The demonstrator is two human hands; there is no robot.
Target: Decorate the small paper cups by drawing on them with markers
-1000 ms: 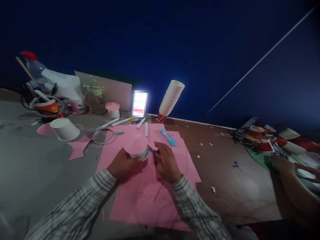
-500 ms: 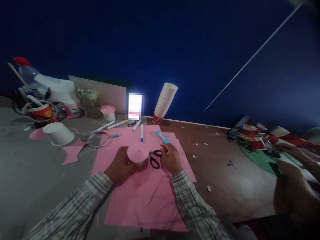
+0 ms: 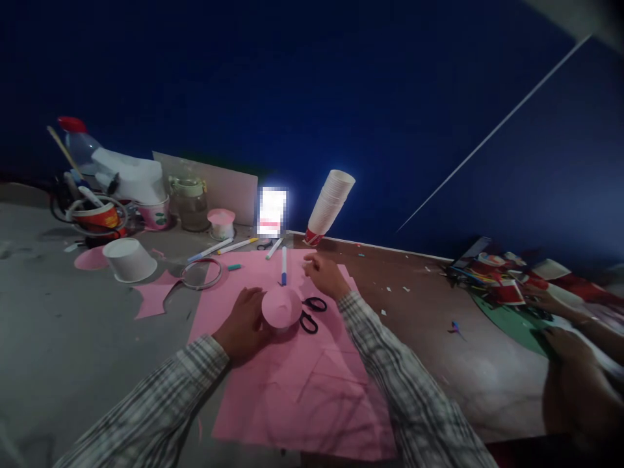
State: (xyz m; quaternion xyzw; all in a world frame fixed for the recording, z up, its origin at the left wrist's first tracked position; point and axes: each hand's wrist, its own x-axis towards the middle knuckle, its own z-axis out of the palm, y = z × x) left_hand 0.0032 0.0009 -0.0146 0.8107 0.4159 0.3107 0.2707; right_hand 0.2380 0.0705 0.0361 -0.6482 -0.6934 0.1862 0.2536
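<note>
My left hand (image 3: 244,327) is wrapped round the side of a white paper cup topped with a pink paper disc (image 3: 281,308), which stands on a large pink paper sheet (image 3: 302,390). Black-handled scissors (image 3: 312,313) lie on the sheet just right of the cup, with no hand on them. My right hand (image 3: 324,273) is stretched forward past the scissors with its fingers curled down near the sheet's far edge. What it grips is hidden. A blue-tipped marker (image 3: 283,264) lies just left of that hand.
A leaning stack of paper cups (image 3: 329,205) stands by the blue wall. At the left are an upturned white cup (image 3: 129,259), a ring (image 3: 201,272), more markers, a jar (image 3: 190,201) and containers. Another person's hands (image 3: 570,390) work on craft clutter (image 3: 492,273) at the right.
My right hand left the scissors lying on the sheet and reached forward over where the blue glue stick lay; the stick no longer shows. My left hand kept hold of the cup.
</note>
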